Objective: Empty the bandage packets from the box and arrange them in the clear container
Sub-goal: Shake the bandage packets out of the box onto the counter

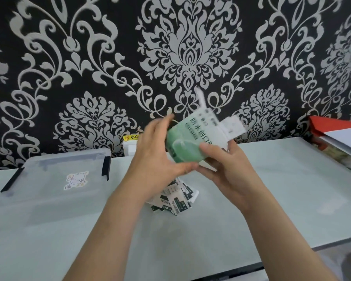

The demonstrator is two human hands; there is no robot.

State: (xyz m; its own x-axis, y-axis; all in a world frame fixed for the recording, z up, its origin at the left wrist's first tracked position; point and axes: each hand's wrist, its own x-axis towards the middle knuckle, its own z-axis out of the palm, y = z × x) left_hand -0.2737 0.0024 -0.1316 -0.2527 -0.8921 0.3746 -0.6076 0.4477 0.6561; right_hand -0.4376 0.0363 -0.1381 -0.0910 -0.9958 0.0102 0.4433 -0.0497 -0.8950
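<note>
Green cardboard box (pixel 187 136) above flat packets (pixel 175 201)

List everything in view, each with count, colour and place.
bandage box: one, green and white, flaps open, held above the table
bandage packets: a pile, count unclear, white with dark print, on the table under the hands
clear container: one, lidded, black latches, sticker on top, table's left
table: one, pale, foreground
red folder: one, far right
wallpaper: black with silver pattern, behind
left hand: grips the box's left side
right hand: grips the box's lower right
</note>
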